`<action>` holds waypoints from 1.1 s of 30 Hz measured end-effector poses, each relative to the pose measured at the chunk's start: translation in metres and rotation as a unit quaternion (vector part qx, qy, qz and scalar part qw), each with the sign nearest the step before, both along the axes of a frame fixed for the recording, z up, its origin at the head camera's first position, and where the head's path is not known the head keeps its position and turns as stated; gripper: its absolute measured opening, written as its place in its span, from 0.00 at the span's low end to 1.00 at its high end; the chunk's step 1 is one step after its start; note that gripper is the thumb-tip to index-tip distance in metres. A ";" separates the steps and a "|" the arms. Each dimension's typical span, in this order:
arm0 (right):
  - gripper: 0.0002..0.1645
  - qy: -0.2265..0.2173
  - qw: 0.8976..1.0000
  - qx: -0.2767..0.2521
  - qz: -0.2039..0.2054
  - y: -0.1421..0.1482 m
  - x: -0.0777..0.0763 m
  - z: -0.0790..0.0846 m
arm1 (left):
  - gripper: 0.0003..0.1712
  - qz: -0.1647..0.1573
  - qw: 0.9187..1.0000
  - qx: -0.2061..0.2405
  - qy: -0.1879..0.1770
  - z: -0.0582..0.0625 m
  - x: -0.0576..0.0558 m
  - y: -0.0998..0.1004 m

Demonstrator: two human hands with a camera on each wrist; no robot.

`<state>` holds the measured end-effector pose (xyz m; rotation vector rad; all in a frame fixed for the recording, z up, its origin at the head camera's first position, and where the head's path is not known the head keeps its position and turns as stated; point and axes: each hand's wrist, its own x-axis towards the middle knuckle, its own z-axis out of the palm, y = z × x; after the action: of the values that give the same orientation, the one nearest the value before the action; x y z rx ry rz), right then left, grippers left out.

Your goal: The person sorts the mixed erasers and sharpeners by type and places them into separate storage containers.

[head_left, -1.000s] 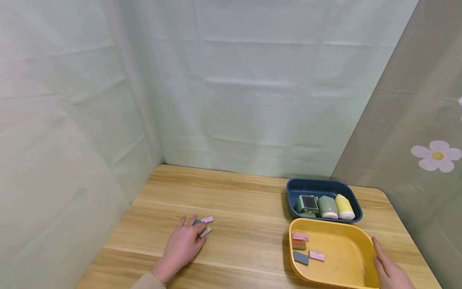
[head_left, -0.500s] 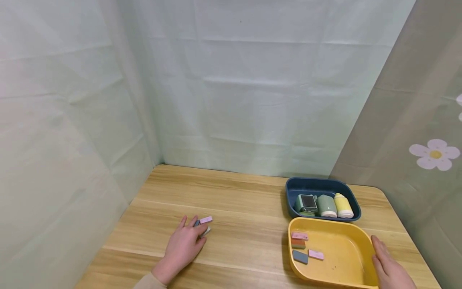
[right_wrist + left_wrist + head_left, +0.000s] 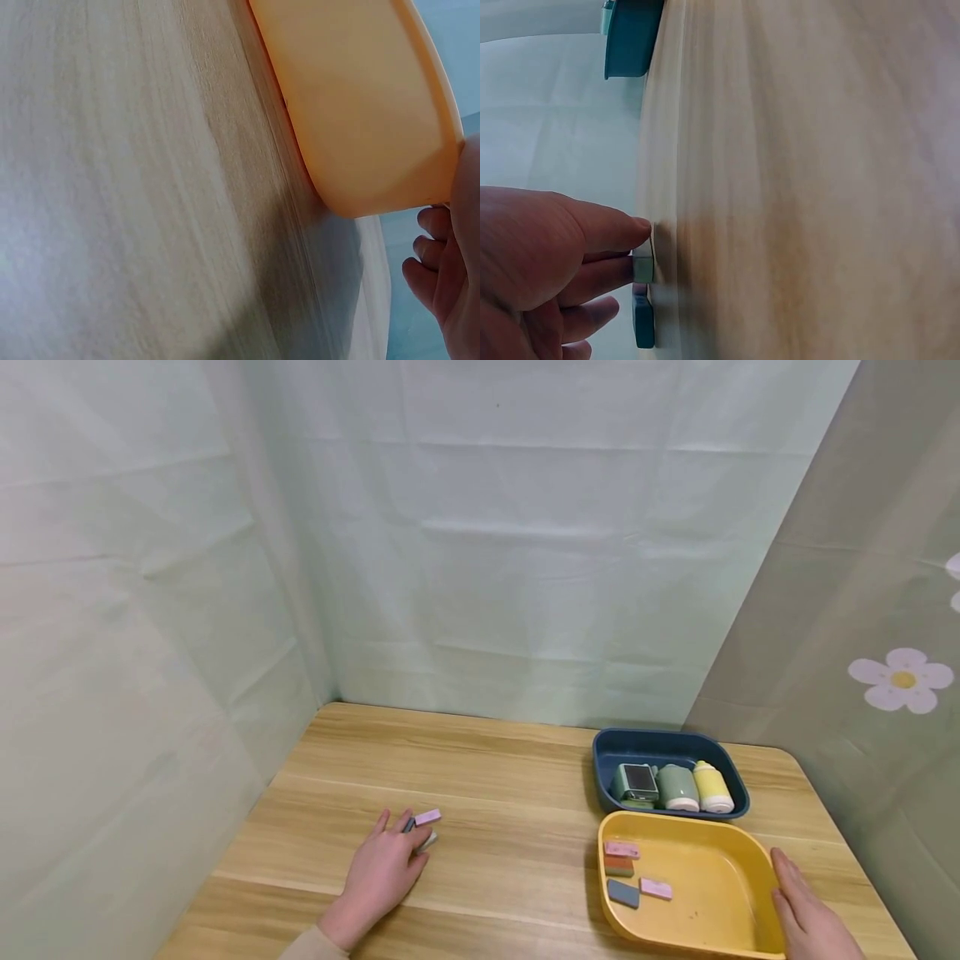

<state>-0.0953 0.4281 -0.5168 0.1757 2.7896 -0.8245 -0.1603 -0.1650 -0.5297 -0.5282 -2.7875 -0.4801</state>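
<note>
My left hand (image 3: pixel 381 870) is low over the table at centre-left, its thumb and forefinger pinching a small pale green block (image 3: pixel 643 268). Beside that, a dark blue-grey block (image 3: pixel 643 322) lies partly hidden under the fingers in the head view. Just beyond the fingertips is a small pink block (image 3: pixel 428 817). At the right, my right hand (image 3: pixel 812 910) rests with fairly straight fingers against the outer side of a yellow bin (image 3: pixel 712 935). Inside the bin lie two pink blocks (image 3: pixel 656 888), an orange-and-green block (image 3: pixel 618 866) and a blue-grey block (image 3: pixel 623 893).
Behind the yellow bin stands a navy bin (image 3: pixel 660 740). It holds a green boxy item with a dark screen (image 3: pixel 637 781), a grey-green rounded container (image 3: pixel 678 787) and a yellow-and-white bottle (image 3: pixel 712 787). Hanging cloth (image 3: pixel 495 585) borders the wooden table (image 3: pixel 517 860).
My left fingers have drawn in over the pale green block, covering more of it. My right hand stays at the bin's side, its thumb slightly shifted. The bins look unmoved.
</note>
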 end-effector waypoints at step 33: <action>0.43 0.003 1.000 0.021 0.009 0.002 -0.001 -0.001 | 0.14 0.004 1.000 -0.001 0.020 0.000 -0.003 0.004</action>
<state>-0.0966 0.4304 -0.5182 0.1551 2.8121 -0.7650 -0.1630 -0.1607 -0.5293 -0.5206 -2.7504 -0.4602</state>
